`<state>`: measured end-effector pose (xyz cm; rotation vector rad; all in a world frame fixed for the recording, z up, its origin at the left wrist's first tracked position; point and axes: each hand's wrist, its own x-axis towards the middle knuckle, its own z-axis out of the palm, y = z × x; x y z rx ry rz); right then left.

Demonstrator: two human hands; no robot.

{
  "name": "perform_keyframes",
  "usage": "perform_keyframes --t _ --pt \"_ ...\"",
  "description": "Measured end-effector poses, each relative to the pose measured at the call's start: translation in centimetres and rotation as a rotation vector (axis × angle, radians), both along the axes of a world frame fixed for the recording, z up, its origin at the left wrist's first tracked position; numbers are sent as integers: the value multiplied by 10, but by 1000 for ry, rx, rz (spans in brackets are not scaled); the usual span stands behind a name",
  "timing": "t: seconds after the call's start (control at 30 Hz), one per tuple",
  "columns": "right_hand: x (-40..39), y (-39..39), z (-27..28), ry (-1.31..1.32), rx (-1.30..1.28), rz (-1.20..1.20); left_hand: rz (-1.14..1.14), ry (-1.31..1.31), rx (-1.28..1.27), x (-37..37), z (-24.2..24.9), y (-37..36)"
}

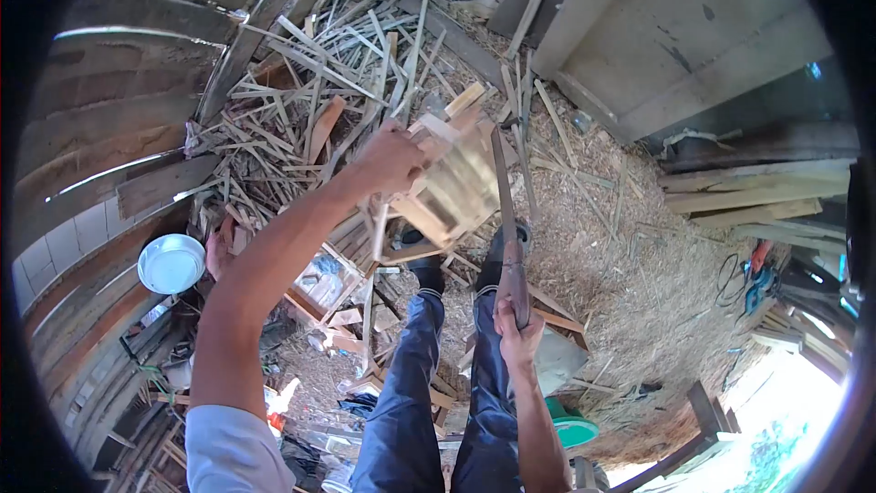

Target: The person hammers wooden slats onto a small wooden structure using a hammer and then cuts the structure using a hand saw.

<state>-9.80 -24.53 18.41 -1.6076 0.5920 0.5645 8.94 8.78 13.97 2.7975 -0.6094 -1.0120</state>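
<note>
A light wooden crate-like piece (453, 184) with slats is tilted above the feet, slightly blurred. My left hand (394, 160) is closed on its upper left edge. In my right hand (518, 333) is the lower end of a long dark tool (508, 210), which looks like a machete or saw. Its blade points up and runs close along the right side of the wooden piece; whether the two touch is unclear.
Thin wood strips (310, 82) lie heaped at the upper left. A white bowl (172, 264) is at the left, near another person's hand (219, 248). Stacked boards (757, 190) are at the right, a green basin (573, 424) below. Wood shavings cover the ground.
</note>
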Motion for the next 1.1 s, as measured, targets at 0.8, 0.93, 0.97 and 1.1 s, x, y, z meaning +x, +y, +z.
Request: perform_keyframes --t 0.8,0.93,0.97,1.1 --pt "84 77 47 -56 -235 719 1138 -113 -287 -142 -152 -29" --pt "77 99 46 -51 -295 803 1165 -117 -399 -148 -146 -20" --pt "76 107 46 -35 -314 822 1153 -105 -378 -147 -144 -17" --pt "70 137 41 -55 -358 744 1060 -4 -336 -145 -138 -8"
